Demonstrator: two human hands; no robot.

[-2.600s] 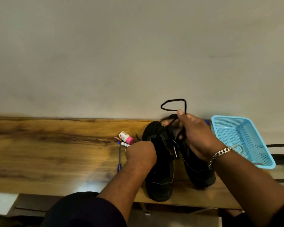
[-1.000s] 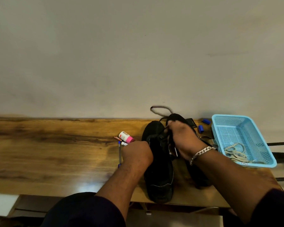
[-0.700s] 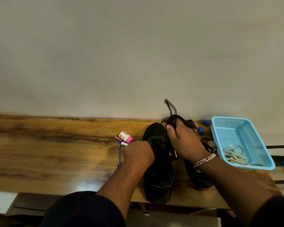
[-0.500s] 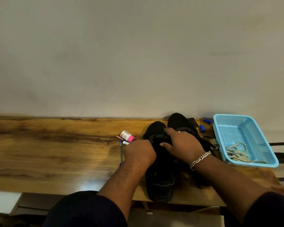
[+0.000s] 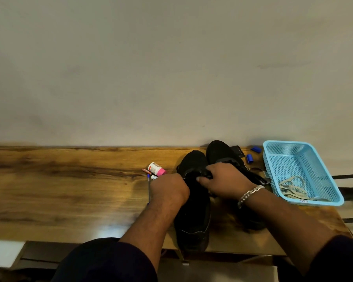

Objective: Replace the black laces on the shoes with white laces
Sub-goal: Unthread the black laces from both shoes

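Right hand (image 5: pixel 222 183) grip pinches black lace (image 5: pixel 205 176) on left shoe (image 5: pixel 193 202). Left hand (image 5: pixel 168 189) curled on that shoe's side; its grip can't be told. Basket (image 5: pixel 322 197) label right of the grips unreadable.

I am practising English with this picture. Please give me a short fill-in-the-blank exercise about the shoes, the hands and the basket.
1. Both shoes are ___ in colour.
2. The pale laces lie inside the light blue ___.
3. The bracelet is on the ___ wrist.
4. The small bottle has a ___ cap.

Missing words: black; basket; right; pink
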